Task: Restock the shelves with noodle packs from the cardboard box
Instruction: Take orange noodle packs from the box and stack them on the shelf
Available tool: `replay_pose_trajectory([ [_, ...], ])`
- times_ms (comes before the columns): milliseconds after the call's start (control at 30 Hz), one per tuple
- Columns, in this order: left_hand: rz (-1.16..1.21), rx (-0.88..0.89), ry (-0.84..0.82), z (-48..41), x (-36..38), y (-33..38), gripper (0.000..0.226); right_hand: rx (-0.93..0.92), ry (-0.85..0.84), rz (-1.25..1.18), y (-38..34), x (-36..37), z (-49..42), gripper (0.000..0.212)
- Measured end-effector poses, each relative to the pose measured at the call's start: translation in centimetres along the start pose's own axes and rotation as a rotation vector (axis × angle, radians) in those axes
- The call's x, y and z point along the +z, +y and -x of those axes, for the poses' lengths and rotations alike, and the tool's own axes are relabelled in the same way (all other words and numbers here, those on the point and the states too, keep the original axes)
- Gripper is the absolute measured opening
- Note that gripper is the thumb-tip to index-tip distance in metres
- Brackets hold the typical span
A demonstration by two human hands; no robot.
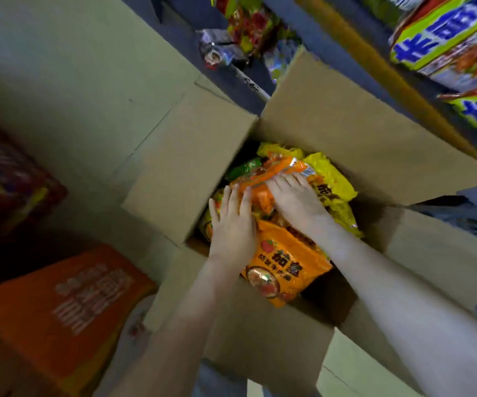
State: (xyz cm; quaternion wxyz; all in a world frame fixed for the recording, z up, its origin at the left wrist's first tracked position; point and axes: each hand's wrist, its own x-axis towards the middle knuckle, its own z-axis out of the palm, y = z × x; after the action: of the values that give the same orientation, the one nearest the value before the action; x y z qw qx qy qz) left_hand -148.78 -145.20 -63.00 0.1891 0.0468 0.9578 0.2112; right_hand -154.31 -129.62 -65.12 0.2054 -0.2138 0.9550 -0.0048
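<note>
Much remains, I judge: the cardboard box [332,116] lies full of noodle packs [332,176], while left hand [233,224] and right hand [296,200] press straight, close-set fingers [289,180] onto one orange pack [273,170] inside

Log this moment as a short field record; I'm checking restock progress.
box: open, part full
left hand: rests on the top orange pack
right hand: rests on same pack
yellow packs: beside it, at right
shelf: stocked with packs
</note>
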Motion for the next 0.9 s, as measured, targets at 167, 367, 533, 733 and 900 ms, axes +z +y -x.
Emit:
replay_pose_trajectory([
  [167,0.306,-0.132,-0.027,1.0,-7.6,3.5,0.056,0.247,-0.001,-0.414,0.0,-8.7,3.9,0.048],
  [367,0.515,-0.172,-0.110,3.9,-19.5,11.5,0.055,0.662,0.213,-0.940,-1.8,-23.1,12.3,0.030],
  [533,0.650,-0.129,-0.024,6.9,-29.0,18.7,0.060,0.729,0.434,-1.316,-2.8,-33.6,18.9,0.006],
  [733,0.745,-0.093,-0.107,8.7,-38.1,24.1,0.056,0.796,0.698,-1.599,-2.6,-42.1,24.5,0.043],
  [900,0.786,-0.010,-0.124,9.0,-42.6,26.9,0.072,0.655,0.818,-1.711,-2.0,-47.6,27.0,0.043],
])
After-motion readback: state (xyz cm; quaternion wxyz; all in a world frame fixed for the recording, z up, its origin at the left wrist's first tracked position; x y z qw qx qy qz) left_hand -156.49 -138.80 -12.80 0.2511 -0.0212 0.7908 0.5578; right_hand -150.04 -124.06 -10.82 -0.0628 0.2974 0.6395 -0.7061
